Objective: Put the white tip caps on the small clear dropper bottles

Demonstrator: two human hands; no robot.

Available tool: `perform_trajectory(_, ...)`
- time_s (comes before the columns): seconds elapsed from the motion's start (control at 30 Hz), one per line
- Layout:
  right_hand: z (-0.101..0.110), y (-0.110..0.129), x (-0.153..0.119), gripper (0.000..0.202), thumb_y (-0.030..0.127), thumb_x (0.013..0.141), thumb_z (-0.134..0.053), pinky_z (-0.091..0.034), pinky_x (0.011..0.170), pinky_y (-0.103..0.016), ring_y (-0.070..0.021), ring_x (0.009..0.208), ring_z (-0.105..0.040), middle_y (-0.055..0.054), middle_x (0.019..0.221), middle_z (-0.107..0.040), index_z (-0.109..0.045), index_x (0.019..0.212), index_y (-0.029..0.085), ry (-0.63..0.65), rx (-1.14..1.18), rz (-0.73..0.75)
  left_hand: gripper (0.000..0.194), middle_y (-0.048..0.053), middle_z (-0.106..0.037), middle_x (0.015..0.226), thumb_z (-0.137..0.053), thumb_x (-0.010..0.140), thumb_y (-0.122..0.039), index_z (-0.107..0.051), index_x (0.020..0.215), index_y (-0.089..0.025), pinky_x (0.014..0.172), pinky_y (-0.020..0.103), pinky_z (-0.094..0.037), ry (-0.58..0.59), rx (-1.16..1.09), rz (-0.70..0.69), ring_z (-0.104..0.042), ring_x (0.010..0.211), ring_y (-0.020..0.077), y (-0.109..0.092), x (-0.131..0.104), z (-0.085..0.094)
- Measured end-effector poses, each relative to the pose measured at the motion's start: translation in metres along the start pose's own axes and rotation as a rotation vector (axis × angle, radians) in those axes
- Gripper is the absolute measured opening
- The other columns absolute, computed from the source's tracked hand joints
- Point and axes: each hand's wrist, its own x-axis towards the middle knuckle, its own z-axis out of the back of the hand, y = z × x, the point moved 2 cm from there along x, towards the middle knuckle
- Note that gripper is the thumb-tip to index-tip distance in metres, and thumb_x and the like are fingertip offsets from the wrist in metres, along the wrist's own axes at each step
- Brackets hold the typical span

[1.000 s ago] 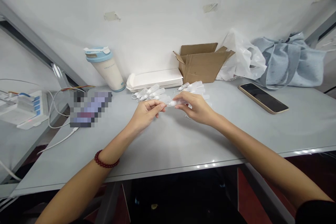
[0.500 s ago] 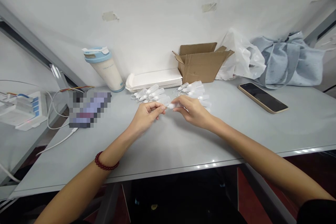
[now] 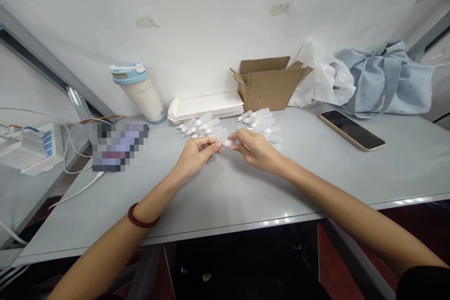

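My right hand grips a small translucent needle-tip squeeze bottle, its white neck pointing left. My left hand is closed in a pinch at the bottle's thin tip; the fingers cover what exactly they hold there. Just behind the hands lie two loose piles of similar bottles, a left pile and a right pile that my right hand partly covers.
On the grey table stand a tumbler, stacked white boxes and an open cardboard box. A plastic bag, a blue cloth bag and a phone are at right. A power strip with cables is at left.
My right hand has shifted very slightly left with the bottle, bringing its neck closer to my left fingertips. My left hand has hardly moved.
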Motion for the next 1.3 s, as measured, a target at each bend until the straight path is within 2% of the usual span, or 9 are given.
perform_trajectory(0.27,0.009,0.002,0.004,0.008,0.019,0.094,-0.052,-0.052,0.070,-0.035,-0.0228,0.087,-0.064,-0.010,0.095,-0.068,-0.055,0.101,0.019,0.003,-0.048,-0.010,0.027,0.007,-0.072,0.078,-0.064,0.079,-0.042,-0.074,0.078,-0.017,0.058,0.027,-0.045,-0.015,-0.010,0.000,-0.059,0.073,0.0176,0.000,0.004,0.005)
perform_trajectory(0.5,0.005,0.000,0.002,0.010,0.019,0.093,-0.051,-0.052,0.069,-0.035,-0.0225,0.086,-0.063,-0.010,0.093,-0.067,-0.056,0.102,0.019,0.017,-0.045,0.005,0.025,0.003,-0.067,0.071,-0.068,0.075,-0.041,-0.069,0.070,-0.017,0.059,0.027,-0.046,0.000,0.069,-0.018,-0.053,0.060,0.0132,-0.006,0.001,0.003)
perform_trajectory(0.87,-0.001,0.000,-0.002,0.008,0.020,0.094,-0.050,-0.049,0.066,-0.033,-0.0216,0.080,-0.062,-0.011,0.091,-0.067,-0.054,0.100,0.018,0.040,-0.007,-0.006,0.024,0.003,-0.067,0.069,-0.067,0.074,-0.041,-0.068,0.067,-0.018,0.059,0.027,-0.045,-0.004,0.110,-0.010,-0.052,0.058,0.0132,-0.006,-0.001,0.002)
perform_trajectory(1.07,0.005,-0.002,0.002,0.013,0.024,0.094,-0.053,-0.050,0.068,-0.034,-0.0214,0.081,-0.062,-0.011,0.092,-0.067,-0.057,0.105,0.017,0.121,-0.047,-0.021,0.025,0.003,-0.067,0.068,-0.068,0.074,-0.042,-0.069,0.067,-0.018,0.058,0.026,-0.045,0.019,0.131,-0.016,-0.052,0.059,0.0134,-0.005,0.003,0.004)
perform_trajectory(1.17,0.012,-0.008,0.004,0.016,0.024,0.093,-0.056,-0.051,0.072,-0.035,-0.0231,0.085,-0.063,-0.012,0.096,-0.068,-0.058,0.107,0.016,0.144,-0.110,-0.020,0.024,0.003,-0.068,0.068,-0.069,0.073,-0.041,-0.070,0.069,-0.018,0.058,0.026,-0.044,-0.030,0.104,-0.025,-0.052,0.058,0.0128,-0.003,0.007,0.011)
perform_trajectory(1.3,0.026,-0.020,0.007,0.015,0.017,0.090,-0.057,-0.050,0.072,-0.035,-0.0221,0.083,-0.062,-0.012,0.097,-0.068,-0.059,0.104,0.017,0.133,-0.155,-0.074,0.023,0.004,-0.068,0.066,-0.072,0.071,-0.039,-0.070,0.069,-0.016,0.055,0.025,-0.043,-0.205,0.033,-0.039,-0.051,0.057,0.0124,0.004,0.014,0.026)
